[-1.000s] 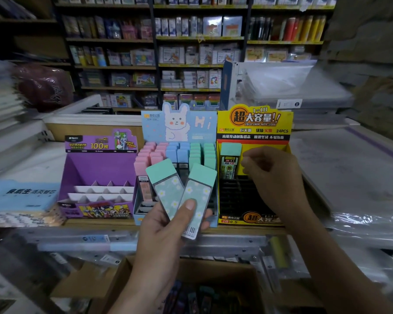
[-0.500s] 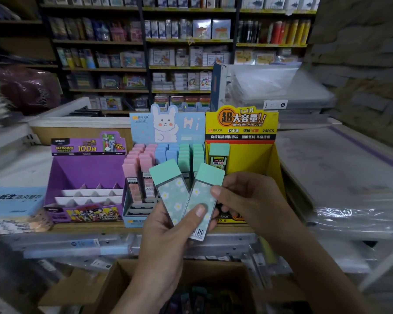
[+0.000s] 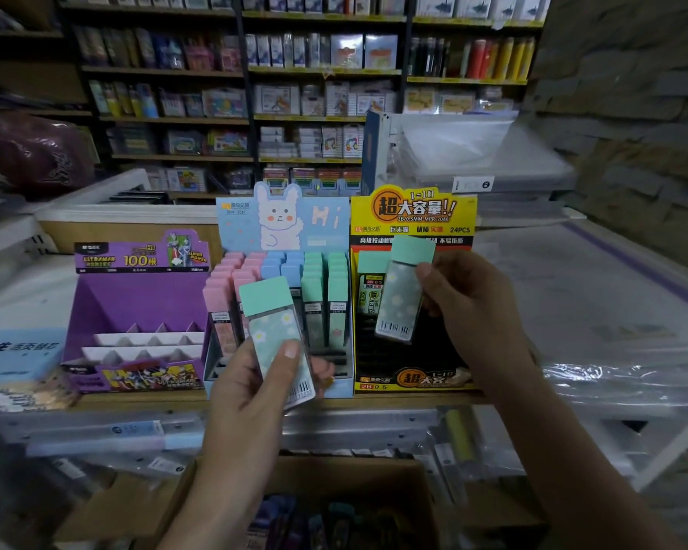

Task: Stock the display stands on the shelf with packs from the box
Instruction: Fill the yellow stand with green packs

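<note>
Your right hand (image 3: 469, 307) pinches a mint pack (image 3: 404, 295) upright before the yellow stand (image 3: 414, 216), centre-right, ready for slotting, while your left hand (image 3: 247, 391) grips the spare pack (image 3: 275, 331), lower centre.

Stocked stationery shelves (image 3: 314, 93) line the back, a maroon bag (image 3: 36, 152) left, clear folders (image 3: 473, 152) right.

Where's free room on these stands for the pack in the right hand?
The yellow stand is mostly bare: black slots lie free in front of its single pack at the back left. The purple stand looks empty. The blue stand is crowded at the back, free only in front.
</note>
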{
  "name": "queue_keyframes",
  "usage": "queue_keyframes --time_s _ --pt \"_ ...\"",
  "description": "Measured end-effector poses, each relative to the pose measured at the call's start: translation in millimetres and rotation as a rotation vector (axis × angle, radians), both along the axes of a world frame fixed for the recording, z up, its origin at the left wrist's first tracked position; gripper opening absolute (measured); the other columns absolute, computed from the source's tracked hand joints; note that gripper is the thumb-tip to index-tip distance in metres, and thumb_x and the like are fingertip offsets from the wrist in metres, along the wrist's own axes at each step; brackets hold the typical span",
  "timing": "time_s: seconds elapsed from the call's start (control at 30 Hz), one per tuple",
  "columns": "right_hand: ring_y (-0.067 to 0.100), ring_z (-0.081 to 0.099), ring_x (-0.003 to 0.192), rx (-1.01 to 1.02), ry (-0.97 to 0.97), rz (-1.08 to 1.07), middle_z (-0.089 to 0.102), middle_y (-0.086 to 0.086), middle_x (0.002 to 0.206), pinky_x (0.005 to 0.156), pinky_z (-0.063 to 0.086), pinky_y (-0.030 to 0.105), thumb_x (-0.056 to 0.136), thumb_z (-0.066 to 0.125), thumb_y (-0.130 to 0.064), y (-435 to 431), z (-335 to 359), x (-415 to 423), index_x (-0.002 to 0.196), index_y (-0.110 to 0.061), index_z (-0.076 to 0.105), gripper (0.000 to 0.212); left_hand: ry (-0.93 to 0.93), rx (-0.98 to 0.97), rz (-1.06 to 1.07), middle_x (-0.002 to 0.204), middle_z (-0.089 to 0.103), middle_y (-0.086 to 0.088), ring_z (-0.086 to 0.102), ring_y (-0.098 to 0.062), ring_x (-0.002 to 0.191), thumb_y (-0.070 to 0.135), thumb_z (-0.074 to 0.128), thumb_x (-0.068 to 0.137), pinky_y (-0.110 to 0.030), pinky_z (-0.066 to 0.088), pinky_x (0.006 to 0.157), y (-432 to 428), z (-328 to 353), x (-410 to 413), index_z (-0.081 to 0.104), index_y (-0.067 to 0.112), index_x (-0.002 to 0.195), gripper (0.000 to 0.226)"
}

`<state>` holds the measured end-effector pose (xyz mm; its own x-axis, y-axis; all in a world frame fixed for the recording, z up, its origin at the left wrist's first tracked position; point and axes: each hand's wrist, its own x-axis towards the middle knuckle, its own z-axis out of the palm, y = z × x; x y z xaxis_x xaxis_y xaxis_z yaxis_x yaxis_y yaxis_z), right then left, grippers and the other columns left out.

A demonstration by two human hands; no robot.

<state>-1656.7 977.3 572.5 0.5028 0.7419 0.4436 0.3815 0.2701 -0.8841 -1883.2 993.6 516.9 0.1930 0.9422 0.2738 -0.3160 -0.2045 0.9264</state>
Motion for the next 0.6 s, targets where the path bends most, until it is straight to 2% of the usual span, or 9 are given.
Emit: queue_keyframes --time_s 0.1,0.2,0.33,0.43,0.6 --pt "-0.002 0.067 0.074 0.01 -0.048 -0.066 0.071 -0.009 0.083 0.059 0.051 0.011 0.097 0.064 -0.02 11 -3 5 0.096 -0.022 0.067 0.004 -0.011 -0.005 -0.002 0.094 0.078 -0.013 0.077 -0.026 0.091 0.03 0.059 0.095 -0.025 0.061 0.075 1 1 -2 0.075 0.029 0.102 0.018" --pt "-0.006 0.065 0.074 0.007 -0.116 -0.088 0.069 -0.01 0.082 0.058 0.048 0.007 0.097 0.063 -0.019 19 -5 5 0.096 -0.023 0.065 0.005 -0.027 -0.022 -0.006 0.098 0.077 -0.015 0.076 -0.029 0.094 0.031 0.061 0.093 -0.027 0.061 0.075 4 1 -3 0.076 0.024 0.101 0.018" --pt "-0.001 0.065 0.076 -0.008 -0.144 -0.053 0.07 -0.008 0.085 0.063 0.052 0.013 0.097 0.063 -0.017 28 -9 4 0.1 -0.023 0.066 0.007 0.016 -0.009 0.01 0.099 0.077 -0.013 0.076 -0.028 0.094 0.036 0.062 0.092 -0.028 0.061 0.077 8 -3 -6 0.075 0.026 0.103 0.02" --pt "-0.002 0.063 0.073 0.0 -0.161 -0.049 0.069 -0.01 0.084 0.063 0.05 0.012 0.097 0.063 -0.016 33 -10 4 0.099 -0.022 0.066 0.007 0.017 -0.006 0.01 0.098 0.076 -0.014 0.076 -0.028 0.092 0.037 0.062 0.092 -0.026 0.06 0.074 8 -3 -8 0.075 0.027 0.1 0.019" --pt "0.005 0.066 0.079 -0.015 -0.172 -0.038 0.071 -0.008 0.09 0.069 0.055 0.019 0.097 0.063 -0.016 38 -13 6 0.104 -0.017 0.069 0.009 0.035 0.002 0.029 0.096 0.076 -0.014 0.076 -0.027 0.091 0.039 0.063 0.089 -0.034 0.061 0.078 9 -4 -8 0.076 0.028 0.098 0.02"
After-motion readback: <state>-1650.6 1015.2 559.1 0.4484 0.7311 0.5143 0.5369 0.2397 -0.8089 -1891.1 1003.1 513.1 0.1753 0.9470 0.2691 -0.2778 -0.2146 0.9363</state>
